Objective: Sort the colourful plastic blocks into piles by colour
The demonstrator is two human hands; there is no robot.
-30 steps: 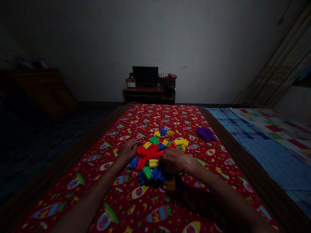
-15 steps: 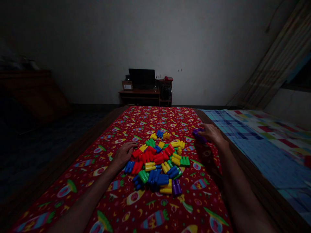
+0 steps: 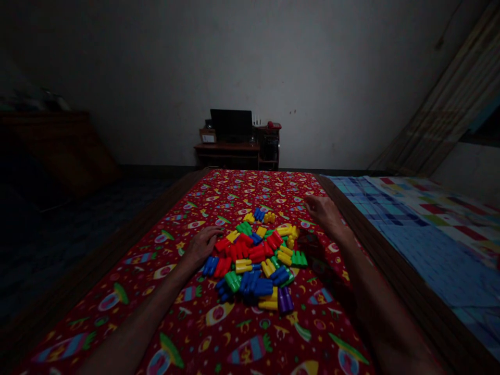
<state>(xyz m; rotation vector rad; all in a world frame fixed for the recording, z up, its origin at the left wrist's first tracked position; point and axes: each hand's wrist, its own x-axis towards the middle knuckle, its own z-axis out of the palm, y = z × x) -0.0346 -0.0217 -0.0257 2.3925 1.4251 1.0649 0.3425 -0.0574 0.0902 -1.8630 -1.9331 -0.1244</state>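
A pile of coloured plastic building blocks [image 3: 255,258], red, blue, yellow, green and one purple [image 3: 285,300], lies on a red patterned cloth [image 3: 234,338]. My left hand [image 3: 201,245] rests flat on the cloth at the pile's left edge, with its fingers spread against a red and a blue block. My right hand [image 3: 322,211] hovers palm down beyond the pile's right side, fingers loosely stretched out to the left with nothing seen in them. It covers the spot where a small heap of purple blocks lay.
The cloth covers a low wooden-edged platform [image 3: 410,291]. A blue checked mattress [image 3: 429,234] lies along its right side. A small desk with a dark monitor [image 3: 232,125] stands against the far wall. The room is dim, with dark floor on the left.
My right hand left the middle of the pile, went out to the purple heap at the right, and has now drawn slightly back towards the left. My left hand stayed put.
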